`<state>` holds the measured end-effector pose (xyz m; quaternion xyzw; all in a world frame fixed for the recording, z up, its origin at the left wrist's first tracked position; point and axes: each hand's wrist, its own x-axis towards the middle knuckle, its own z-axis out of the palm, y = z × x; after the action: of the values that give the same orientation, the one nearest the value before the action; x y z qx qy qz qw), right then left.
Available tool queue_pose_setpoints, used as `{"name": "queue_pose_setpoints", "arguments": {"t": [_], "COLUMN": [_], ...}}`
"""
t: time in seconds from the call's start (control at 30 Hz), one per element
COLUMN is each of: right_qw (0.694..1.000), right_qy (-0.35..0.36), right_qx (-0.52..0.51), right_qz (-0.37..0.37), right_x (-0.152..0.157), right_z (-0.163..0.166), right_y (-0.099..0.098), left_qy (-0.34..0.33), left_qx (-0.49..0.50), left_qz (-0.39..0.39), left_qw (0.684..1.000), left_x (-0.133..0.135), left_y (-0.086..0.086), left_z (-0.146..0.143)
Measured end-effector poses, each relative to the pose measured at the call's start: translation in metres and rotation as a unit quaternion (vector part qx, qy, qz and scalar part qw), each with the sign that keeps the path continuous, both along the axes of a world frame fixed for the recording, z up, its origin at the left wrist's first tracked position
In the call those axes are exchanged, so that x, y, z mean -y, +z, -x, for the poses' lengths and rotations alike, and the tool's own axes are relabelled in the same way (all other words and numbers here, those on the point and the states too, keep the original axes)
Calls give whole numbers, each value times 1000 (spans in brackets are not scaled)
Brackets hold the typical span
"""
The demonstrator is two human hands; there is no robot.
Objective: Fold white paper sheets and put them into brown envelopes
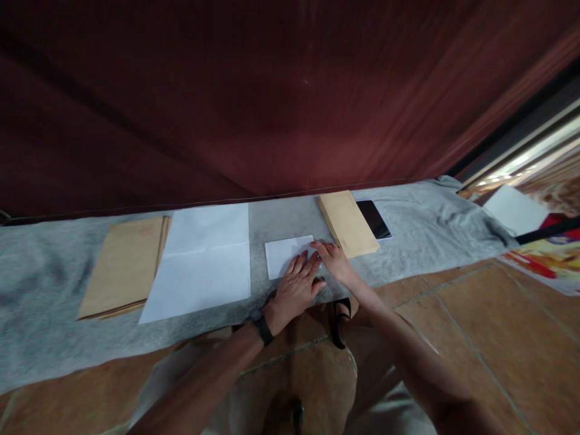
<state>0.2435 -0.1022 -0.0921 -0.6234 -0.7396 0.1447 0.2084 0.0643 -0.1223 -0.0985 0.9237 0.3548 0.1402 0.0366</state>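
Note:
A small folded white paper [283, 252] lies flat on the grey cloth in front of me. My left hand [296, 283], with a dark watch on the wrist, presses on its lower right part with fingers stretched out. My right hand [333, 260] rests at the paper's right edge, fingers extended and its fingertips close to those of the left. Just beyond the right hand is a stack of tan envelopes [351, 223]. To the left lie large white sheets [203, 260] with a crease across the top one.
Larger brown envelopes [124, 263] sit at the left, partly under the white sheets. A dark phone [374, 219] lies beside the tan stack. The grey cloth [430, 226] covers a narrow bench against a dark red panel [290, 109]. A white object [516, 208] stands at the far right.

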Motion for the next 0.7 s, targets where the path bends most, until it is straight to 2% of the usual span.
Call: {"name": "queue_pose_setpoints", "arguments": {"t": [0.2,0.33,0.4,0.53,0.63,0.7], "right_qw": [1000,999,999,992,977,971], "right_qy": [-17,-28,-15,87,175,208], "right_qx": [-1,0,-15,-89,-118,-111], "right_qz": [-18,-37,-43,-21,22,47], "right_x": [2,3,2,-1,-4,-7], "right_z": [9,16,18,31,46,57], "right_y": [7,11,13,20,24,24], "left_qy": [-18,-41,-26,47,73,74], "left_qx": [-7,-19,-21,-36,-49,-51], "left_qz": [-2,6,5,11,21,23], "left_qw": [1000,999,999,998,996,996], "left_x": [14,22,22,20,25,29], "left_y": [2,11,16,21,14,8], "left_z": [4,14,22,36,40,40]}}
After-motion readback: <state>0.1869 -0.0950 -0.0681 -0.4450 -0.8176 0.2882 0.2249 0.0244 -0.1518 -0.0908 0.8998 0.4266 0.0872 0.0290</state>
